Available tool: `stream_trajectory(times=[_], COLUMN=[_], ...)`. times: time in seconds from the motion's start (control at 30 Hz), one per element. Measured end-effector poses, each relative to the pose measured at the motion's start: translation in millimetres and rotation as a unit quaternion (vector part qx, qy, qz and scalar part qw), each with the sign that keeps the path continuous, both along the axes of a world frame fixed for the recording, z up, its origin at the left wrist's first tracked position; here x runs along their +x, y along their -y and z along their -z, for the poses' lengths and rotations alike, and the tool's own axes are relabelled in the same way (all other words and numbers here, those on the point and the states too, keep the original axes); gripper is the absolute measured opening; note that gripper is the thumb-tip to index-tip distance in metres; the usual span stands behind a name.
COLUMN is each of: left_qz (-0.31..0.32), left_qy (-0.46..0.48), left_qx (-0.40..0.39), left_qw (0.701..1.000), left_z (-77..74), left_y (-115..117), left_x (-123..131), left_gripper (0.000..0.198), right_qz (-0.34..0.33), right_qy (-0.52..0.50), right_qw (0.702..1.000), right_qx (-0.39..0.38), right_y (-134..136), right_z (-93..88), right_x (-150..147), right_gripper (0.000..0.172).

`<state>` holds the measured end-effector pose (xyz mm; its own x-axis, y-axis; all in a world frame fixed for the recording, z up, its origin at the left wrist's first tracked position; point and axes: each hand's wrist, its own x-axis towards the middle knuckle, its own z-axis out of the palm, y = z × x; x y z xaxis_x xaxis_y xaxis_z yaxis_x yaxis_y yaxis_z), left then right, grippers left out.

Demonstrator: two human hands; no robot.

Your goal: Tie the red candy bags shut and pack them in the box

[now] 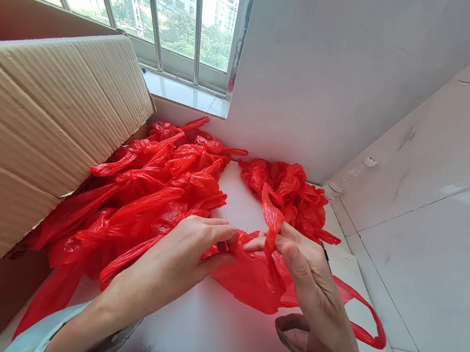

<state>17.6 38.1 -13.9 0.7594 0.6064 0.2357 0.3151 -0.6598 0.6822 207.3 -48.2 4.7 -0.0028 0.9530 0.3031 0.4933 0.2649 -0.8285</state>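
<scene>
We start at the grip: our left hand (pixel 191 250) pinches a gathered bit of the red plastic bag (pixel 254 278) between thumb and fingertips, and our right hand (pixel 312 277) closes on the same bag just beside it, with one of its twisted handles (pixel 270 217) running up over the fingers. Both hands are pressed onto the film, almost touching each other, so the bag is bunched between them.

We judge the step in hand to be tying or knotting this one bag into a small bundle, midway through: the handle is wrapped but no finished knot shows. The next move, as we read it, calls for keeping the pinch tight with the left while the right draws the handle through, since the thin film slips and stretches easily.

The bag looks glossy, translucent red, crumpled, lying flat on the white surface (pixel 215 333) near its front edge, with its other loop handle (pixel 365 323) trailing off toward the right edge over the tiled floor (pixel 441 270).

Further out, a heap of loose red bags (pixel 145 210) spills along the left side against a large cardboard box (pixel 39 129), and a smaller pile of knotted bags (pixel 296 198) sits at the far edge by the wall (pixel 338 69). A barred window (pixel 169 14) stands above the far left corner.
</scene>
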Motion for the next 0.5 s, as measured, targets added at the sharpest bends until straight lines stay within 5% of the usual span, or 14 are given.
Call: stream_trajectory(times=[0.33,0.5], left_qz=[0.004,0.014], left_qy=[-0.005,-0.021], left_qx=[-0.011,-0.016], left_qw=[1.0,1.0], left_z=[-5.5,-7.8], left_y=[3.1,5.9], left_x=[-1.9,-1.0], left_gripper=[0.023,0.021], right_qz=[-0.066,-0.044], right_qy=[0.054,0.019], right_qw=[0.995,0.999], right_qx=[0.047,0.023], right_y=[-10.9,-15.6], right_z=[15.2,18.0], right_x=[9.1,-1.4], right_gripper=[0.019,0.017])
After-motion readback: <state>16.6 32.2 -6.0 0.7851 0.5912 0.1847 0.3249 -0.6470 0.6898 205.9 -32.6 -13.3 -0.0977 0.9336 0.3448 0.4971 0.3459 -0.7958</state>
